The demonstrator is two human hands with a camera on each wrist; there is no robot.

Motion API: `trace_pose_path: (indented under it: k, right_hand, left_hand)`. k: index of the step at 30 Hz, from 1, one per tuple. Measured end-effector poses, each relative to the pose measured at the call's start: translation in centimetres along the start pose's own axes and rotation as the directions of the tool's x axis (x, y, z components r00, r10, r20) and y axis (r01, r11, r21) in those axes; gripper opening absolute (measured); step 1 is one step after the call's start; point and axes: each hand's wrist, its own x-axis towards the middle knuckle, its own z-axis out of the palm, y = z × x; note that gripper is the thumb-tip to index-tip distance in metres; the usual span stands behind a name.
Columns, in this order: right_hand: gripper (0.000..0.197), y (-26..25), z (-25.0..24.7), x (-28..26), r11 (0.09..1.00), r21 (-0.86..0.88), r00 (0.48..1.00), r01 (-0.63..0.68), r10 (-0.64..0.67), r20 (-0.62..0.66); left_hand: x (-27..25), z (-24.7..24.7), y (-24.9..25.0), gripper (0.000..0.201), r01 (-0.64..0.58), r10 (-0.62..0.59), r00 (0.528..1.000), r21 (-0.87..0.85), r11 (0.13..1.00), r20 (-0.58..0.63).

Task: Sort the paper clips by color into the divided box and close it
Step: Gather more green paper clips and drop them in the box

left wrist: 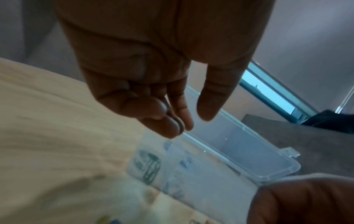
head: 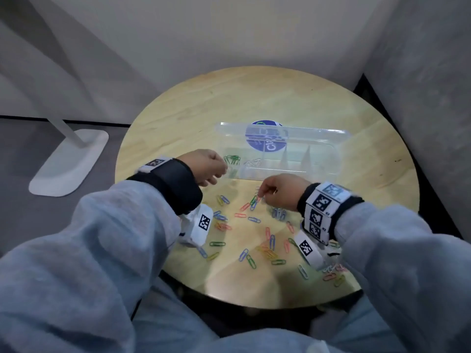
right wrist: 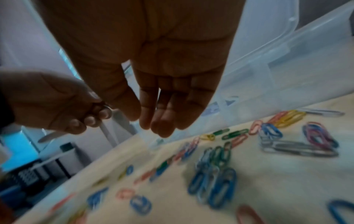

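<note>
The head view looks steeply down from above onto the round table (head: 254, 98). Each wrist view looks along its palm from close range, toward the fingers. All three views share the clear box (head: 318, 159) (left wrist: 268, 163) (right wrist: 287, 63) and tabletop.

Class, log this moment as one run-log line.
box: open | left hand: at green compartment | right hand: reaching loose clips

Clear glossy plastic box (head: 318, 159), smooth pale wood table (head: 356, 118), glossy coloured paper clips (head: 254, 220)
</note>
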Motion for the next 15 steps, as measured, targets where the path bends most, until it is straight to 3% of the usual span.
trace_pose_path:
  k: [3,6,9,11,15]
  right_hand:
    - [0.029,-0.4,1.6,0.1,0.979,-0.206,0.995,-0.01,0.029,0.093]
    - [0.038,-0.4,2.7,0.6,0.952,-0.307,0.994,0.008,0.024,0.102]
    - [0.04,-0.7,3.2,0.7,0.933,-0.357,0.997,0.035,-0.009,0.073]
    - [0.041,-0.8,3.4,0.9,0.924,-0.378,0.996,0.058,-0.027,0.087]
    - [0.04,-0.7,4.0,1.5,0.928,-0.365,0.995,0.081,-0.053,0.086]
  left_hand:
    - [-0.5,0.1,-1.5,0.017,0.072,-0.081,0.996,0.183,0.981,0.04]
    - [-0.5,1.0,-2.5,0.008,0.106,-0.126,0.992,0.387,0.916,0.026]
    - [0.1,2.2,-3.9,0.03,0.121,-0.151,0.988,0.619,0.776,-0.004]
    - [0.6,2.9,-4.7,0.034,0.122,-0.171,0.985,0.696,0.707,0.001]
    - [1.5,3.7,-4.9,0.036,0.099,-0.183,0.982,0.723,0.684,0.039]
